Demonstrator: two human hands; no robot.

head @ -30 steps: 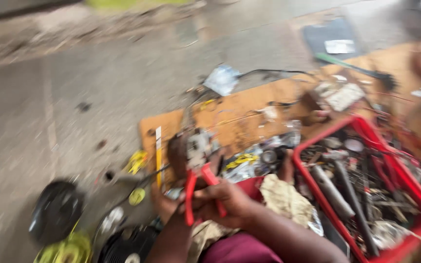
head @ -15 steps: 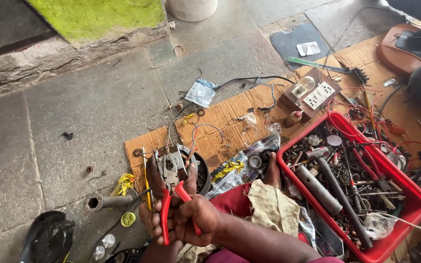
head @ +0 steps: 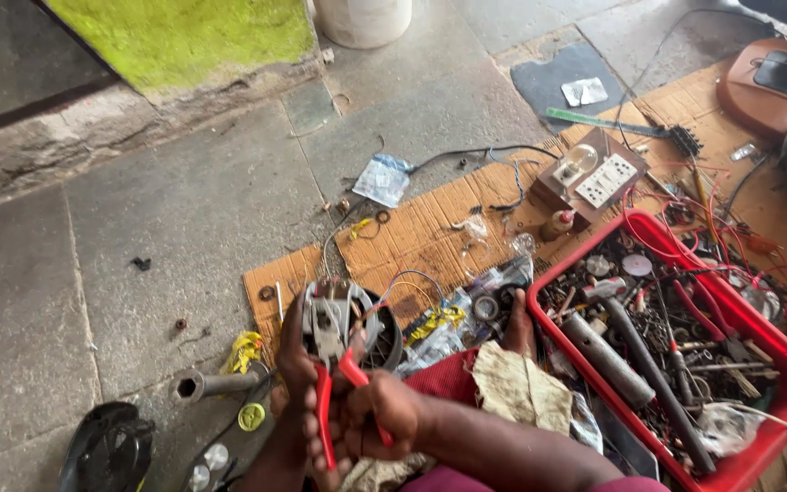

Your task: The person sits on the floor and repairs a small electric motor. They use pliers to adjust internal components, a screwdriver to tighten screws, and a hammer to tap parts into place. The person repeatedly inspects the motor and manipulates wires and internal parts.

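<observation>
The round grey metal motor part with coloured wires [head: 343, 319] sits low in my view at about seven o'clock from centre, over the near edge of the brown cardboard sheet [head: 430, 228]. My left hand [head: 293, 364] is curled around its left side, fingers closed on it, and my right hand [head: 380, 419] is wrapped shut on the red-handled pliers [head: 334, 401], whose nose bites into the part's middle. I judge the grip wants to be square on the small fitting, with the left hand bracing firmly so the thin wires are not nicked or twisted. At three o'clock from the part lies the red plastic crate of metal scrap and tools [head: 776, 364]; at nine o'clock a short grey pipe piece [head: 211, 384] rests on the stone floor [head: 184, 210]; a crumpled beige rag [head: 521, 387] lies by my knee. Compared with half a second ago, the part and pliers sit slightly higher and more central, and my view has tipped down a little.
</observation>
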